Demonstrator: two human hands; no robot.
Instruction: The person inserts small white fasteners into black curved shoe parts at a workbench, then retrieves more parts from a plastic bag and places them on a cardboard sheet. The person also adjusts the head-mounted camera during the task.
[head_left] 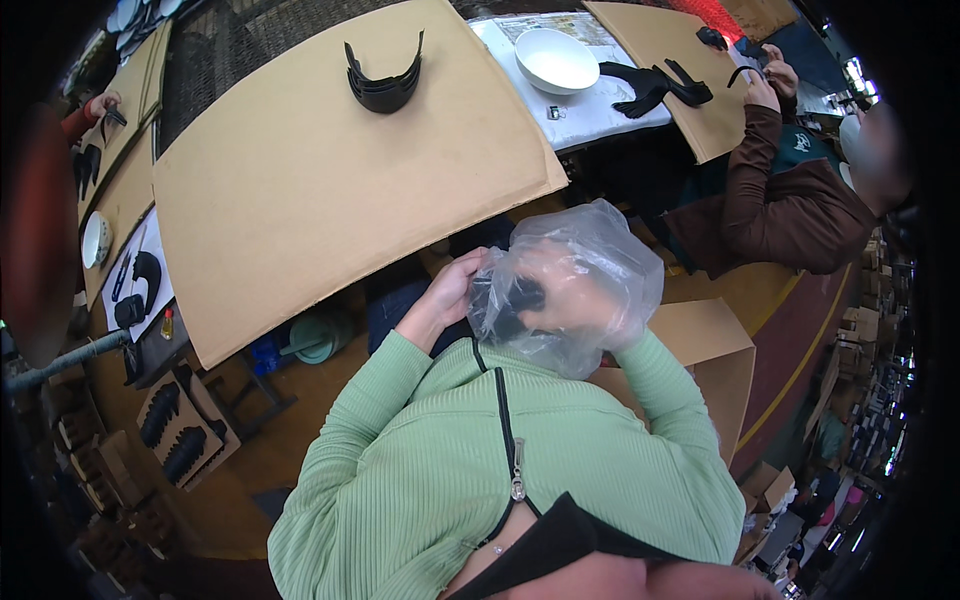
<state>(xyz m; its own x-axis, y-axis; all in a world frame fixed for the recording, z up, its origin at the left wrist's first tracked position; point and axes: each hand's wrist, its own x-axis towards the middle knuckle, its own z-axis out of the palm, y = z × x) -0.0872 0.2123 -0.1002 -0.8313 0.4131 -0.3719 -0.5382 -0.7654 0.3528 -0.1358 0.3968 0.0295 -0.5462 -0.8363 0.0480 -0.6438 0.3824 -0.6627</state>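
In front of my chest hangs a clear plastic bag (615, 245), crumpled and puffed out. My left hand (455, 292) is closed on its left edge, fingers pinching the film. Inside the bag is my right hand (572, 292), seen blurred through the plastic. A dark piece (522, 294) shows at its fingers, which appear closed on it; its shape is unclear. Beyond the bag, a cardboard sheet (330, 190) covers the table. On its far part stands a nested stack of black curved strips (385, 92), out of reach of both hands.
At the far right are a white bowl (557, 62) and black curved parts (645, 88), beside a co-worker in a brown sleeve (755, 190). An open cardboard box (715, 350) stands by my right elbow. Black parts lie on a low board (190, 430) at left; a green bucket (322, 338) sits underneath.
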